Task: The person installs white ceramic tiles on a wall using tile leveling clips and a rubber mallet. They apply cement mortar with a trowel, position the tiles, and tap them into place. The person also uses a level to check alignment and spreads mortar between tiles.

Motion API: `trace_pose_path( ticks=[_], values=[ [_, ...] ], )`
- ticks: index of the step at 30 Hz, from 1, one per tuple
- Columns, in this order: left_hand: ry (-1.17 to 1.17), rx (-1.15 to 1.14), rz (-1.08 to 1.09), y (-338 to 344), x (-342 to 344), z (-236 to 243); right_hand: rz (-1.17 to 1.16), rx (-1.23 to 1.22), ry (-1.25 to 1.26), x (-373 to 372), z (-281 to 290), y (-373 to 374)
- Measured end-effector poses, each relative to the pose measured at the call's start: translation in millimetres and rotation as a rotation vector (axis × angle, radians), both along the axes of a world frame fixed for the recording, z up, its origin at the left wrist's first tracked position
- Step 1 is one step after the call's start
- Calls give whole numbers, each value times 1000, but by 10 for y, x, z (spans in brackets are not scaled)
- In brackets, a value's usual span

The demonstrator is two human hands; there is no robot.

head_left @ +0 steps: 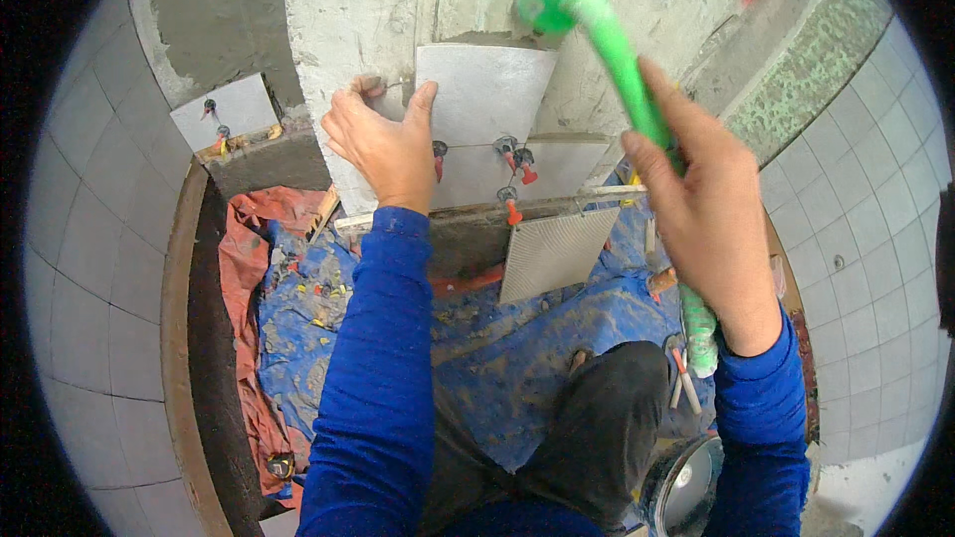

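Note:
My left hand is open against the wall, its thumb touching the left edge of an upper white tile and its fingers curled beside it. My right hand grips a green mallet, whose blurred head is raised above that tile. Lower tiles carry several red-and-black leveling clips along the joints and sit above a thin ledge. Below, a loose tile with a ridged face leans against the dark lower wall. At left, a smaller tile has clips on it.
Gray tiled walls rise on both sides. A crumpled red sheet and dusty blue tarp cover the floor. A bucket stands by my right leg near light-handled tools. A wooden edge runs along the left.

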State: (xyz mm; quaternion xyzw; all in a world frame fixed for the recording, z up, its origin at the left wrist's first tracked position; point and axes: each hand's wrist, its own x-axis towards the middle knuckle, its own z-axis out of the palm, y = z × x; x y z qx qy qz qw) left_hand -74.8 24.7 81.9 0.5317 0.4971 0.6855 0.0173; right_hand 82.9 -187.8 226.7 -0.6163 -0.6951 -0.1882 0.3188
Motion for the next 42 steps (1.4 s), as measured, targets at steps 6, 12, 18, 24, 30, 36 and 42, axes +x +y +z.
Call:
trace_pose_path(
  ticks=[6, 12, 18, 24, 30, 36, 42],
  values=[
    [-32, -42, -79, -9, -25, 47, -31, -31, -41, 33, -31, -22],
    [0, -54, -80, -12, -54, 38, -27, -35, 1, 96, -95, -31],
    [-2, -90, -66, 7, -65, 50, -33, -97, -12, 47, -174, -2],
    [-26, -103, -71, -16, -53, 46, 66, 31, 29, -61, -7, 36],
    [-40, -98, -70, -41, -46, 62, 103, -16, 0, -233, -5, 126],
    [-22, -76, -79, -20, -78, 53, 57, -118, -16, -303, -70, 126],
    [10, -61, -78, -34, -86, 54, 93, -151, 32, -258, -199, 146]
  ],
)
